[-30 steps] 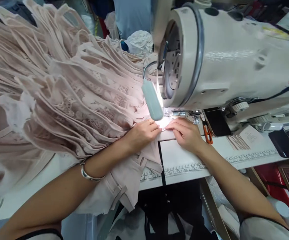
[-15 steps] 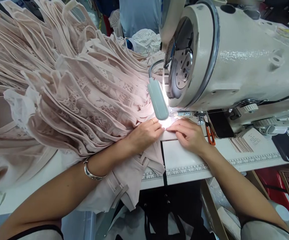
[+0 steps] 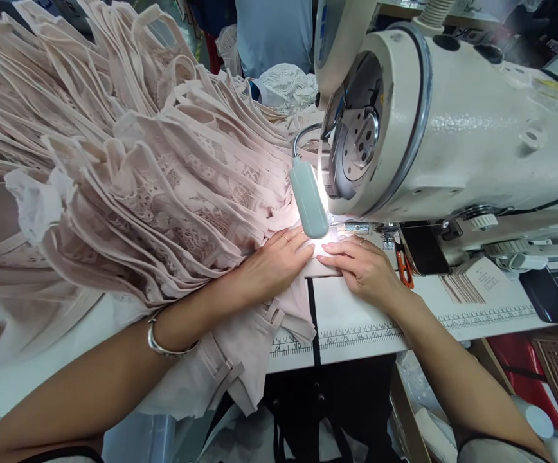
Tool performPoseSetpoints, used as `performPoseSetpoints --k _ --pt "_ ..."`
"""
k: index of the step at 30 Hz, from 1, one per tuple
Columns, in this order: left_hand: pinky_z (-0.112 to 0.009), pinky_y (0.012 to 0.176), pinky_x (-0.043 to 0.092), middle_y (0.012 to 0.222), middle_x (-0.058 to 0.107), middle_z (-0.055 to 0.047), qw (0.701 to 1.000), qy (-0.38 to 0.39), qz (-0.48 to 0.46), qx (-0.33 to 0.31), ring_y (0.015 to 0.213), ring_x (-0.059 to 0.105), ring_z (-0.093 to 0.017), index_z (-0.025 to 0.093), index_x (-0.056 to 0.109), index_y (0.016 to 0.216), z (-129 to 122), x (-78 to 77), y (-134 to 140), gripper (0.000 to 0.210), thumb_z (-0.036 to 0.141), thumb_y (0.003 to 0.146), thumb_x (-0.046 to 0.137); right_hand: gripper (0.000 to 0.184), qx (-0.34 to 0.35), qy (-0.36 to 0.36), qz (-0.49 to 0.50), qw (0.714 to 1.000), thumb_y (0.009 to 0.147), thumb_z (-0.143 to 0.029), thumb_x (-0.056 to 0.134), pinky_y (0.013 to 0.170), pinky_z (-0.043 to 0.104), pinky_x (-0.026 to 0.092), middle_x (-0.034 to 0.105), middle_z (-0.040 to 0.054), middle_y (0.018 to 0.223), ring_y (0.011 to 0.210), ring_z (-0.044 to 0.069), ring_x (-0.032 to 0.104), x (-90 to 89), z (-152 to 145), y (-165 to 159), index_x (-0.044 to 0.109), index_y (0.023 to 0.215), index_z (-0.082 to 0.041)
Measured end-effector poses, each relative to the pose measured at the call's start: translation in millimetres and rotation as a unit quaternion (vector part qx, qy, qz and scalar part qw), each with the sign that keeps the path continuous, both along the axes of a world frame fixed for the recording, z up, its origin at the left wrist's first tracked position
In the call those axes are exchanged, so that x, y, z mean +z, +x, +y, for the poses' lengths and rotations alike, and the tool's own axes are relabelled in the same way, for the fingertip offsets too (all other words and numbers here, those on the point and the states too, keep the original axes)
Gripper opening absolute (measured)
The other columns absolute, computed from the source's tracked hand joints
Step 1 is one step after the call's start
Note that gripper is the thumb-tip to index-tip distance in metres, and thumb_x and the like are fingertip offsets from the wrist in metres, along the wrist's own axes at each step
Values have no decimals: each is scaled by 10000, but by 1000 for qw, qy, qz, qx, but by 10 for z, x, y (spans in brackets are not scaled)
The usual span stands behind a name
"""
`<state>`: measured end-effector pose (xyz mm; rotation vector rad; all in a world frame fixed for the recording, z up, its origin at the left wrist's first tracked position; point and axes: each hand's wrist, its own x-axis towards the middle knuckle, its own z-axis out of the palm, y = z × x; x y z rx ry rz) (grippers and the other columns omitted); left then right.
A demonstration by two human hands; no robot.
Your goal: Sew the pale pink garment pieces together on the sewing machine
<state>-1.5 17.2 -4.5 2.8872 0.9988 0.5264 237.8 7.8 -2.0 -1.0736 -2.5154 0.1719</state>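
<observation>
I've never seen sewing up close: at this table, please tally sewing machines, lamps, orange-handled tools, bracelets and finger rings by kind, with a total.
Sewing machine: 1
Lamp: 1
Orange-handled tool: 1
Bracelet: 1
Finger rings: 2
Total: 6

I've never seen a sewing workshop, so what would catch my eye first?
A big heap of pale pink, lace-trimmed garments fills the left side. A cream sewing machine looms at upper right. Near the middle, a small gray-green lamp glows just above the left hand and right hand.
</observation>
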Motion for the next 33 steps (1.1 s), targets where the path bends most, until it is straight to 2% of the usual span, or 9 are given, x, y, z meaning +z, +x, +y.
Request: performPoseSetpoints --k 11,21,29,33 --pt "-393 918 531 1233 618 -141 1000 -19 -9 18 1128 612 -260 138 613 1044 22 -12 8 238 137 1032 376 469 -16 -4 -25 1000 893 -28 441 912 410 556 756 21 1141 1090 217 666 53 -11 -14 758 1115 -293" --pt "-414 984 498 1310 562 -136 996 -74 0 42 1221 560 -275 137 579 1150 74 52 59 205 102 982 466 484 -59 -16 -29 998 890 -23 399 963 424 525 729 21 1229 1190 217 637 7 26 -71 725 1152 -267" --pt "-374 902 497 1307 566 -124 990 -117 22 78 1095 606 -258 146 547 1221 135 101 93 231 158 1005 464 529 -77 -64 -81 992 859 -37 377 994 473 516 673 56 1316 1190 256 612 21 74 -77 673 1249 -236" --pt "-355 848 498 1280 584 -121 988 -133 18 80 1046 617 -255 150 552 1208 168 122 92 217 188 1016 459 534 -83 -52 -118 988 872 -50 378 986 486 510 669 86 1303 1197 290 594 8 99 -86 657 1293 -225"
